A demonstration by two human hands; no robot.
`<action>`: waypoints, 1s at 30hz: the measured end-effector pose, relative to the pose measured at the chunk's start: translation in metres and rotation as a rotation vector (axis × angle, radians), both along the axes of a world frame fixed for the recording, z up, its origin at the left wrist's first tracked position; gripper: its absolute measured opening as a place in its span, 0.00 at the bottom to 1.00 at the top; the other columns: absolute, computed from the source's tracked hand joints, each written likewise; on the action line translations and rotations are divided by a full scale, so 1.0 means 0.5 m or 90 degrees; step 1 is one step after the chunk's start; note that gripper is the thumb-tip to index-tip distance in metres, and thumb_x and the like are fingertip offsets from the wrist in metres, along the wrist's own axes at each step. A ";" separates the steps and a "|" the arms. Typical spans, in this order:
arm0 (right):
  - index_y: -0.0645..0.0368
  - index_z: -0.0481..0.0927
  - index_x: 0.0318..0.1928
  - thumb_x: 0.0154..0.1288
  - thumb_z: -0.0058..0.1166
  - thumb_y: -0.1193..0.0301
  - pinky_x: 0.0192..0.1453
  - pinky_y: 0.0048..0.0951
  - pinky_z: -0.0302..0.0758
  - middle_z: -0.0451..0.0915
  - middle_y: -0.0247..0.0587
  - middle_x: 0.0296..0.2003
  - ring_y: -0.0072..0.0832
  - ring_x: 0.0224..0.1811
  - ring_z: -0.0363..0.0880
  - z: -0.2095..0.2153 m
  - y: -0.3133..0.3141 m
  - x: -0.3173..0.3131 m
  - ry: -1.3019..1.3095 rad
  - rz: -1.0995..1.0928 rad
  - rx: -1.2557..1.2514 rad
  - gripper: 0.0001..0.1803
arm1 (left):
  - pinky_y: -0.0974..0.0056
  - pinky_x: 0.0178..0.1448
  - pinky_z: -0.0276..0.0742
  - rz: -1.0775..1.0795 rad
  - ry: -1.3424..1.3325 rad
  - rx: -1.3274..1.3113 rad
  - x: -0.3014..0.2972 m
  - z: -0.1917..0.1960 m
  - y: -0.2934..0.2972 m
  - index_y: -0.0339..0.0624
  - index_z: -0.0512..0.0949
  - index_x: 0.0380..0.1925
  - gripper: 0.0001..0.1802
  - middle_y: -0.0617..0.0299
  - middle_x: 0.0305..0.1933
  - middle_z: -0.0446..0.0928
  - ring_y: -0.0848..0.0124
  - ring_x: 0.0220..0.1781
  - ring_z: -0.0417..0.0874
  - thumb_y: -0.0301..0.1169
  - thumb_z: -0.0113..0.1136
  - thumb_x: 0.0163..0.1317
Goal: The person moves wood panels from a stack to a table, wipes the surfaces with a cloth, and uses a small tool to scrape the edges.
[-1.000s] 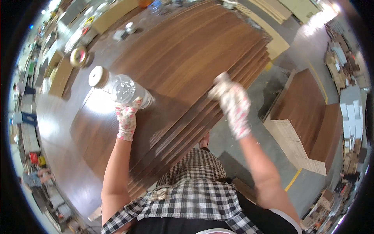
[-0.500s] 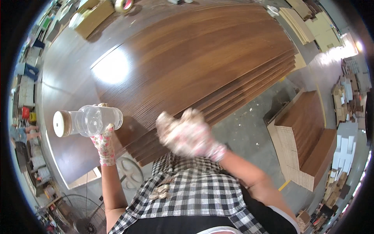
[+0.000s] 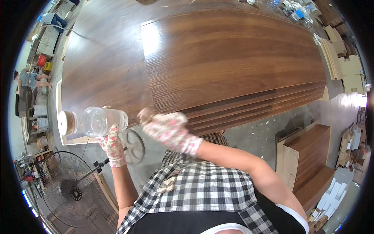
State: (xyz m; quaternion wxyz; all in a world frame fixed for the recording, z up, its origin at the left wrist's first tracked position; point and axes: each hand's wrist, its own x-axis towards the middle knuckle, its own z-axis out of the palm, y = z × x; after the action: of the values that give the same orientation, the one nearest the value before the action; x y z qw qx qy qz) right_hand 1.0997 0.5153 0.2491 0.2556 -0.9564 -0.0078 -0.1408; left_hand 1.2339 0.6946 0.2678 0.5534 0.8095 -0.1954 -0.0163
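A clear plastic bottle point(image 3: 102, 121) with a wide white-and-brown cap point(image 3: 68, 123) lies sideways in my left hand point(image 3: 112, 148). My gloved fingers wrap around its body, and some of them are hidden behind it. To its right, my right hand point(image 3: 167, 130), in a matching floral glove, is closed with the fingertips bunched toward the bottle. Slight blur hides whether anything small is between them. Beyond both hands lies a stack of dark brown wood-grain boards point(image 3: 233, 58), its layered near edge just past my right hand.
A standing fan point(image 3: 72, 191) is at the lower left, beside a grey handwheel point(image 3: 134, 146). More brown boards point(image 3: 311, 152) stand on the right. Several plastic bottles point(image 3: 298, 15) sit at the far right. Another person point(image 3: 29, 79) is at the far left.
My view has turned left, bringing more of the fan into sight. My right hand has moved left, closer to the bottle, which stays in my left hand.
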 end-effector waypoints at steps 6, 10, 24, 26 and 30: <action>0.49 0.79 0.43 0.52 0.55 0.66 0.45 0.30 0.75 0.80 0.31 0.38 0.29 0.39 0.78 0.002 -0.072 -0.103 -0.191 0.101 0.463 0.15 | 0.58 0.59 0.69 -0.042 0.130 -0.238 -0.020 0.046 -0.034 0.33 0.65 0.57 0.30 0.47 0.56 0.70 0.59 0.55 0.73 0.25 0.59 0.53; 0.55 0.78 0.39 0.58 0.50 0.71 0.37 0.28 0.77 0.80 0.36 0.34 0.26 0.33 0.78 0.027 -0.173 -0.213 -0.176 -0.198 0.342 0.09 | 0.58 0.58 0.69 -0.016 -0.144 0.158 0.028 -0.041 0.029 0.33 0.65 0.56 0.27 0.49 0.57 0.70 0.60 0.55 0.73 0.26 0.57 0.55; 0.54 0.71 0.21 0.58 0.51 0.72 0.25 0.28 0.71 0.70 0.30 0.17 0.21 0.20 0.71 -0.072 -0.310 -0.411 -0.227 -0.641 0.371 0.09 | 0.58 0.61 0.66 -0.288 0.063 -0.271 0.020 0.073 -0.157 0.38 0.59 0.61 0.50 0.54 0.55 0.70 0.64 0.58 0.70 0.46 0.75 0.41; 0.58 0.72 0.24 0.59 0.47 0.76 0.27 0.29 0.71 0.71 0.32 0.21 0.23 0.23 0.71 -0.062 -0.300 -0.402 -0.273 -0.672 0.214 0.07 | 0.58 0.62 0.65 -0.307 0.045 -0.272 0.043 0.053 -0.147 0.38 0.58 0.62 0.50 0.53 0.56 0.69 0.63 0.59 0.69 0.47 0.74 0.42; 0.57 0.76 0.31 0.56 0.49 0.73 0.36 0.30 0.73 0.76 0.36 0.29 0.25 0.31 0.75 -0.090 -0.066 -0.251 -0.302 -0.678 0.451 0.03 | 0.58 0.63 0.65 -0.372 0.050 -0.242 0.019 0.082 -0.167 0.36 0.59 0.61 0.45 0.52 0.56 0.70 0.62 0.59 0.70 0.43 0.70 0.47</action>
State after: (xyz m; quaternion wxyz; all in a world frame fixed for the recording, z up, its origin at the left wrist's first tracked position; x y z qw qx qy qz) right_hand 0.9740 0.4821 0.2043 0.4405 -0.6315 0.4547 -0.4476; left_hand 1.2434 0.6110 0.3087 0.6732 0.6006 -0.3971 -0.1688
